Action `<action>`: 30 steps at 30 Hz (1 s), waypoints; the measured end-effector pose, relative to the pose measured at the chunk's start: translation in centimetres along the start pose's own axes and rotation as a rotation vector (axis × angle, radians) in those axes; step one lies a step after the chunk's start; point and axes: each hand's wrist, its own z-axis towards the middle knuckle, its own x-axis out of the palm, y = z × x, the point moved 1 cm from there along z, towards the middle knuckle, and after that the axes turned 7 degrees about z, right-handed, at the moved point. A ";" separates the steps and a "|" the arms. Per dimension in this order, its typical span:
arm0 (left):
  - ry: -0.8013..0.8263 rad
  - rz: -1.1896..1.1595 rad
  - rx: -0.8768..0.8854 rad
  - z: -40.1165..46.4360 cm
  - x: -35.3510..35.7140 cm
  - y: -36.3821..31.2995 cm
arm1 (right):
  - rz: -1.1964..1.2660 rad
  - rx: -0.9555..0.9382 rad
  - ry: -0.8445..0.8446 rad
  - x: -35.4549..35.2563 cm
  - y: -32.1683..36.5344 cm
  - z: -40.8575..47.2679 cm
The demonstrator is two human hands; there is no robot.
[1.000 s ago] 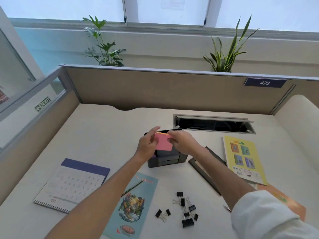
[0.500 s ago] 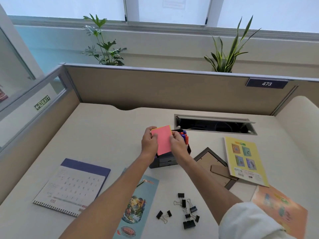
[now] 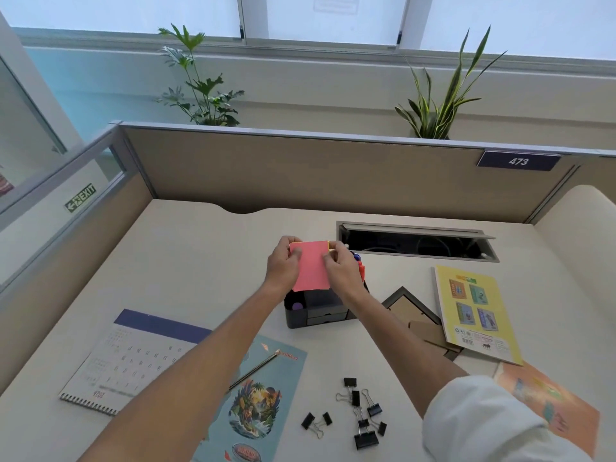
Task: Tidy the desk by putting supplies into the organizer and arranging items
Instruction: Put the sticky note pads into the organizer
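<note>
Both hands are holding a pink sticky-note pad [image 3: 311, 266] upright above the dark desk organizer [image 3: 315, 311], which is sitting near the middle of the tabletop [image 3: 186, 261]. The left hand [image 3: 283, 266] is gripping the pad's left edge, thumb lying across its face; the right hand [image 3: 341, 271] is pinching the right edge, fingertips curled at the top corner, where a thin yellow layer is showing behind the pink. The pad's lower edge is hanging just over the organizer's open top. Colored markers [image 3: 359, 263] are standing in the organizer's right side, partly hidden behind the right hand; a purple object [image 3: 297, 306] is showing in the left compartment.

Toward the tabletop's near edge, a cluster of black binder clips [image 3: 358, 413] is lying loose. A pencil [image 3: 253, 370] is lying slantwise across a blue illustrated booklet [image 3: 256, 405], just left of the clips. A spiral-bound calendar [image 3: 133, 358] is lying flat toward the left edge. A dark picture frame [image 3: 411, 305] with loose cardboard backing is lying just right of the organizer, its far side tucked under a yellow booklet [image 3: 475, 311] toward the right edge. An orange booklet [image 3: 550, 405] is lying at the near right corner, partly covered by a white sleeve [image 3: 483, 425]. A cable hatch [image 3: 416, 241] is standing open toward the far edge
</note>
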 end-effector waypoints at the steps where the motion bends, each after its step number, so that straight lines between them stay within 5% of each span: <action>1: 0.002 0.005 0.011 0.6 -0.3 -0.1 | -0.035 -0.029 0.008 0.0 0.4 0.6; 14: -0.145 0.176 0.063 7.0 -2.0 2.4 | -0.159 -0.073 0.023 2.6 -0.1 7.2; 30: -0.048 0.367 0.007 8.7 -0.9 7.5 | -0.493 -0.073 0.071 2.9 -5.3 9.2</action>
